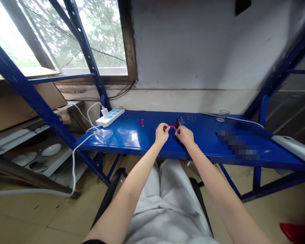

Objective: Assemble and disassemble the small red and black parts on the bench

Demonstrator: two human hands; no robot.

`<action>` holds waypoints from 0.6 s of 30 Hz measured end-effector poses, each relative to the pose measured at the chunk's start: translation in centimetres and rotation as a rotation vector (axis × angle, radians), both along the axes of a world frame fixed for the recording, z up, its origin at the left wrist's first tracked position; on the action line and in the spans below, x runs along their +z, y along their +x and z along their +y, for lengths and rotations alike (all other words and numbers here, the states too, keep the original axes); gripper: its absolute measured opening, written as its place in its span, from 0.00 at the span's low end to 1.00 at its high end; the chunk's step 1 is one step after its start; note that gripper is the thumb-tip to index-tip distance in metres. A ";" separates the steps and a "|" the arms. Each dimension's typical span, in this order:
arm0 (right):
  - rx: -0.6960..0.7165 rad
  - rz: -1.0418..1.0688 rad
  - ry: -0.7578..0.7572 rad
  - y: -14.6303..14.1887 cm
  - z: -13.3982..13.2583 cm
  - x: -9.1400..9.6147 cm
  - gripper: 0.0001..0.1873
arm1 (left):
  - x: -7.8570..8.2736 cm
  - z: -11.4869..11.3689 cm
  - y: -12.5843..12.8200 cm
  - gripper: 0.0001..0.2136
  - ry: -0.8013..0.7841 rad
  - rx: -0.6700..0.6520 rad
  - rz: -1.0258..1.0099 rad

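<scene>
Over the middle of the blue table, my left hand [162, 133] pinches the end of a small red tube-like piece [171, 126]. My right hand [185, 135] is closed at the other side, its fingertips on a small clear piece [175, 128] that lines up with the red one. Whether the two pieces are joined is too small to tell. Just behind my right hand lie several small clear and black-and-red parts [179, 122], partly hidden by the fingers. To the left, a small red piece with a pale base [142, 123] stands upright on the table.
Several tiny metallic bits [191, 118] lie in rows near the back of the blue table [112, 140]. A clear glass [222, 116] stands at the back right, by a cable. A white power strip [110, 117] occupies the left end; a white flat object [295, 148] lies far right.
</scene>
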State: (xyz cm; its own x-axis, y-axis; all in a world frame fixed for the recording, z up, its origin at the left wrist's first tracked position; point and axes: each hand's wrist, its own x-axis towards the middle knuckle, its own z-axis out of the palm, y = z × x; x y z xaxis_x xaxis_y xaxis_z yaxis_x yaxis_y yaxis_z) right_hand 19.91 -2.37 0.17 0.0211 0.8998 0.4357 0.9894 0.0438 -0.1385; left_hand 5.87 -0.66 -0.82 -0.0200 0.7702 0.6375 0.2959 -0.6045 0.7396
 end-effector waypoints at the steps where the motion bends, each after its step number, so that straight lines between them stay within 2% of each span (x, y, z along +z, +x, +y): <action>1: -0.001 -0.010 -0.001 0.0 0.0 0.0 0.06 | 0.0 0.0 0.0 0.01 0.000 0.002 0.002; 10: 0.006 -0.088 0.003 -0.4 -0.1 0.0 0.07 | 0.2 -0.4 -0.1 0.02 0.043 0.010 0.039; 18: 0.005 0.020 0.008 -0.2 0.2 -0.3 0.06 | 0.5 -1.0 0.0 0.14 0.092 -0.019 0.132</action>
